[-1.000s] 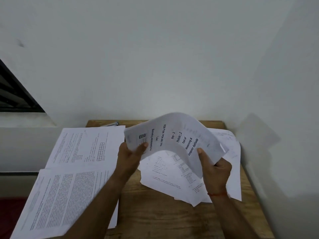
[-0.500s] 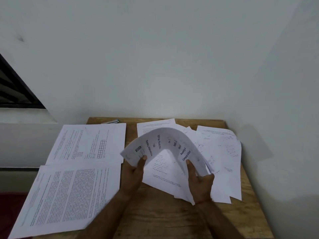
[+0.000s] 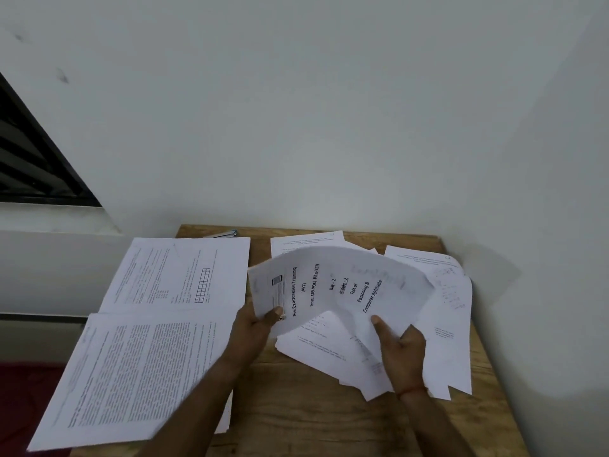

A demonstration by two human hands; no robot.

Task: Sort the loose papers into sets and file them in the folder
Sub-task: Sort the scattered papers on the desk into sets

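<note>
A cover sheet (image 3: 339, 285) printed "Pre Examination Training" arches above the wooden table (image 3: 296, 407). My left hand (image 3: 253, 328) pinches its left end and my right hand (image 3: 400, 347) grips its right end. Under it lies a loose heap of white printed papers (image 3: 448, 324) on the right half of the table. Two sorted stacks rest on the left: a far stack with a small grid (image 3: 178, 272) and a near stack of dense text (image 3: 131, 374) that overhangs the table's left edge. No folder can be made out.
A small grey and blue object (image 3: 224, 233) lies at the table's back edge, partly under the far stack. White walls close in behind and to the right. A dark window (image 3: 29, 159) is at the left, with a dark red surface (image 3: 19, 400) below.
The arched cover sheet has flattened somewhat and risen slightly since half a second ago, with its printed title turned more toward me. Both hands keep their hold on its ends.
</note>
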